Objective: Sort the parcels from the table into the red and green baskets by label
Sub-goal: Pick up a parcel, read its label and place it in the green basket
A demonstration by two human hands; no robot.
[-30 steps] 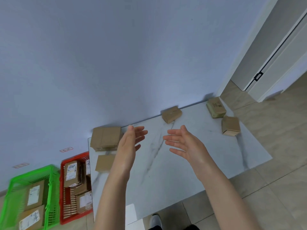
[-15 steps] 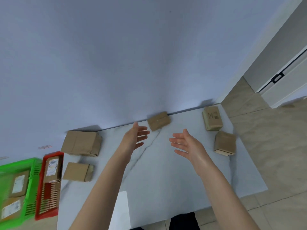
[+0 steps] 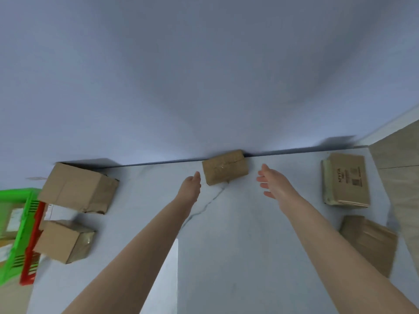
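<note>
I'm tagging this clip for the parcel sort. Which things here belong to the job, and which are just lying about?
Job: left hand, right hand, middle parcel between them, large parcel, small parcel, printed parcel, near-right parcel, green basket, red basket, table.
Lying about: wall, tiled floor.

Plain indoor room: bare wall (image 3: pixel 204 75), tiled floor (image 3: pixel 405 189), marble-look table (image 3: pixel 238 245) (cardboard parcels (image 3: pixel 223 167) suggest sorting spot).
</note>
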